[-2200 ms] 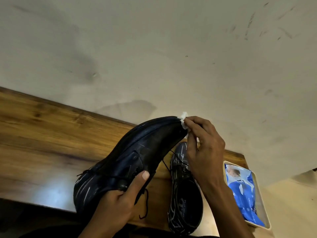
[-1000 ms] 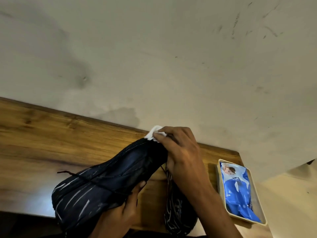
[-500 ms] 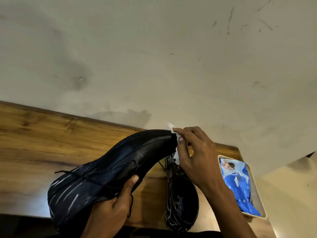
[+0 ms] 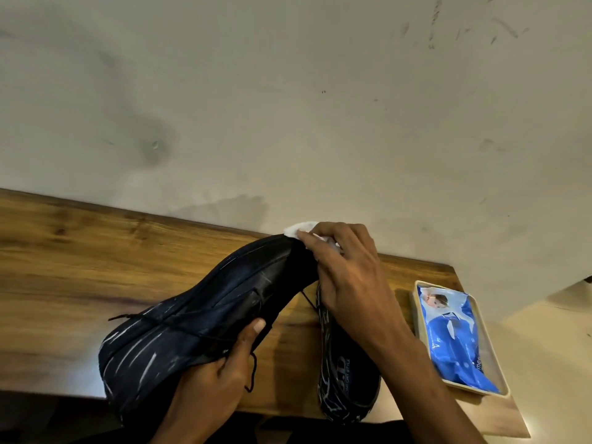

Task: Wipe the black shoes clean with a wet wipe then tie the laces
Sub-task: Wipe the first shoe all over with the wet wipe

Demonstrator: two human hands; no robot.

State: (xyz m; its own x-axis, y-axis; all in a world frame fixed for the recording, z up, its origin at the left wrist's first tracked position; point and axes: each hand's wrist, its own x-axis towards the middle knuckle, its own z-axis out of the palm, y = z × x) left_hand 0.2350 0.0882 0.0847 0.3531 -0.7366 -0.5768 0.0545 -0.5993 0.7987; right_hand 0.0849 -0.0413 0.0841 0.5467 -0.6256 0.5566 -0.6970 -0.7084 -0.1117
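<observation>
The left hand (image 4: 205,382) has its grip closed around the heel end of a black shoe (image 4: 205,315), thumb laid up along the shoe's near side and the other fingers hidden beneath it. The shoe is lifted clear of the wooden worktop (image 4: 64,267) and slants up from that hand toward the wall (image 4: 288,107), its toe the highest and farthest point from the left grip. At that toe the right hand (image 4: 349,277) pinches a white wet wipe (image 4: 299,229), fingers curled over the tip so the wipe is pressed between fingertips and shoe; only a small bunched corner of the wipe shows past the index finger, and more white shows under the knuckles. So the held shoe spans the gap between the two hands, gripped at one end and rubbed at the other. A loose black lace (image 4: 251,373) hangs from the shoe just beside the left thumb, untied. The second black shoe (image 4: 347,389) lies flat on the worktop directly below the right wrist, just right of the held shoe, its opening facing up with printed lettering on the insole. Farther right of the held shoe, near the worktop's corner, a pale tray (image 4: 416,315) holds a blue pack of wipes (image 4: 455,341).
</observation>
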